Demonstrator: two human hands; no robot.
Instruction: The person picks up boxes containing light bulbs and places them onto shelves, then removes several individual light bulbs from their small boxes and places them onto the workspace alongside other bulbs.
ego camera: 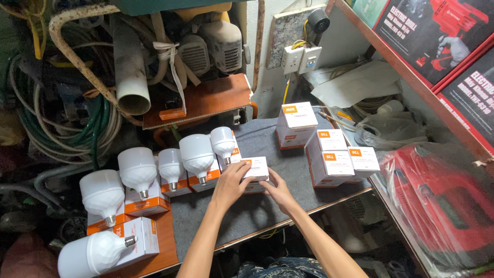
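Observation:
Both my hands hold a small white and orange carton near the middle of a grey-covered table. My left hand grips its left side. My right hand holds its right lower edge. Just left of the carton stands a row of white lamp bulbs, the nearest one upside down on its box. Larger bulbs follow further left, each resting on a white and orange box.
Three stacked white and orange boxes sit right of my hands, and a taller one behind. A big bulb lies on a box at bottom left. Hoses, a pipe and a motor crowd the back. Red tool cartons fill the right shelf.

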